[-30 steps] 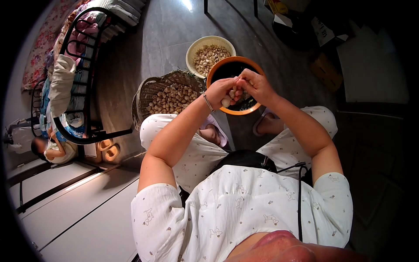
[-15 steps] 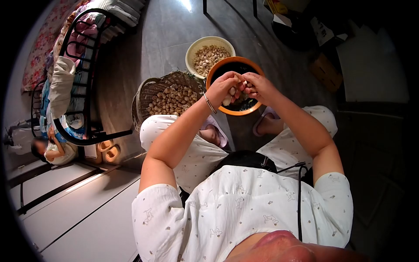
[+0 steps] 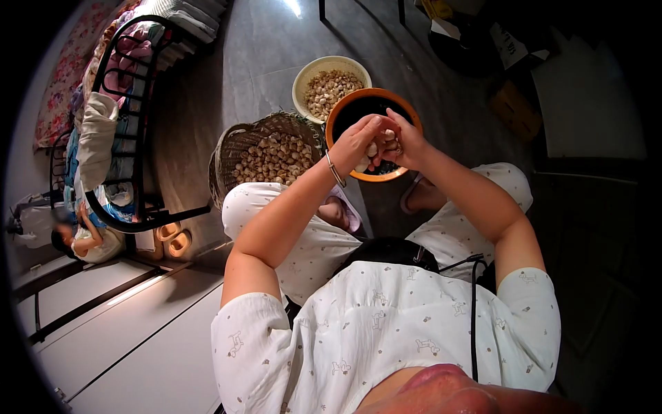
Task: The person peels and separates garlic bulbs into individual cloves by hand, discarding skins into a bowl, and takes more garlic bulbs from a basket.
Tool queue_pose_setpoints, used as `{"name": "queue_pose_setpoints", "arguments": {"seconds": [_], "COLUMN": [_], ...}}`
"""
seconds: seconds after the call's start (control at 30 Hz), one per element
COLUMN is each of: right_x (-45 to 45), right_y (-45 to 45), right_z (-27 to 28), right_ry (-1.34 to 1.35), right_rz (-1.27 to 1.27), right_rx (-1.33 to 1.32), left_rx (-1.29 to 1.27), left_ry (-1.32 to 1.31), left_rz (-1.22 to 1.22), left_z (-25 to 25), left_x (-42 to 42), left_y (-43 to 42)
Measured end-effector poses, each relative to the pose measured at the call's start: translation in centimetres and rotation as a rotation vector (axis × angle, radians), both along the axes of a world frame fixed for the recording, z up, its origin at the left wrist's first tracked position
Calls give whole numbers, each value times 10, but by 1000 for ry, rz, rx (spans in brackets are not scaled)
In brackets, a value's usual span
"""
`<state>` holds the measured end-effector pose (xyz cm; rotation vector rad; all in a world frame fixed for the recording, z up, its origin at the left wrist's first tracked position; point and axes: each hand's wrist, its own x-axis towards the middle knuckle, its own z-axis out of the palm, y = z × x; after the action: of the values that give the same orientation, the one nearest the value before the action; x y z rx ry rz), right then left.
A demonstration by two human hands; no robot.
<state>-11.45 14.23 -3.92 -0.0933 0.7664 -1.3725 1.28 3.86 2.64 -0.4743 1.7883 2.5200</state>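
Note:
Both hands meet over the orange-rimmed basin (image 3: 378, 177), which has dark contents. My left hand (image 3: 356, 143) is curled around pale garlic pieces (image 3: 371, 150). My right hand (image 3: 408, 141) is cupped beside it, fingers bent around more garlic cloves (image 3: 391, 138). A cream bowl (image 3: 300, 88) full of loose cloves stands behind and to the left of the basin. Left of my hands, a woven basket (image 3: 224, 153) holds many garlic bulbs (image 3: 274, 157). My fingers partly hide the held pieces and the inside of the basin.
A black metal bed frame (image 3: 143, 117) with clothes and bedding stands at the left. Near it, another person (image 3: 89, 241) is low down beside tan slippers (image 3: 180, 243). Dark furniture legs (image 3: 322, 10) rise at the top. Boxes (image 3: 514, 48) lie at the upper right.
My right hand has opened from a pinch into a cupped shape and turned, showing cloves in it. My left hand has rolled slightly over towards it. The containers have stayed in place.

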Motion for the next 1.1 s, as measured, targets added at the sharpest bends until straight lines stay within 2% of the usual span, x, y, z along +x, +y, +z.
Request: {"name": "queue_pose_setpoints", "arguments": {"seconds": [0.13, 0.2, 0.23, 0.27, 0.33, 0.47, 0.57, 0.73, 0.8, 0.87, 0.93, 0.97, 1.0, 1.07, 1.1], "right_x": [-4, -4, -3, -2, -2, -14, -25, -32, -34, -41, -41, -42, -41, -39, -33], "right_y": [-2, -3, -4, -6, -10, -39, -90, -160, -170, -174, -166, -164, -155, -130, -116], "right_z": [-11, -13, -10, -7, -4, -19, -31, -14, 2, -10, -10, -9, -3, 14, 26], "right_ry": [-51, -65, -81, -96, -97, -135, -62, -97, -42, 0, 287, 371, 377, 528, 530], "right_rz": [28, 41, 11, -17, -41, -111, -188, -304, -407, -399, -156, -126, -121, 103, 106], "right_rx": [-97, -113, -50, 12, 66, 170, 170, 50, 257, 315, 213, 260, 264, 59, 62], "left_rx": [64, 48, 93, 213, 273, 307, 300, 263, 288, 292, 289, 294, 306, 321, 368], "left_ry": [67, 85, 154, 126, 92, 118, 161, 201, 186, 178, 170, 177, 153, 128, 82], "left_rz": [63, 287, 328, 450, 597, 752, 880, 896, 919, 929, 941, 945, 914, 885, 784], "left_z": [4, 9, 1, -4, -7, -12, -4, -8, -9, -10, -12, -12, -14, -15, -15], "left_x": [-1, -2, -1, -2, 1, 5, 7, 12, 13, 15, 16, 16, 15, 15, 13], "left_y": [-3, -9, -17, -23, -36, -60, -70, -81, -83, -85, -88, -90, -90, -89, -86]}}
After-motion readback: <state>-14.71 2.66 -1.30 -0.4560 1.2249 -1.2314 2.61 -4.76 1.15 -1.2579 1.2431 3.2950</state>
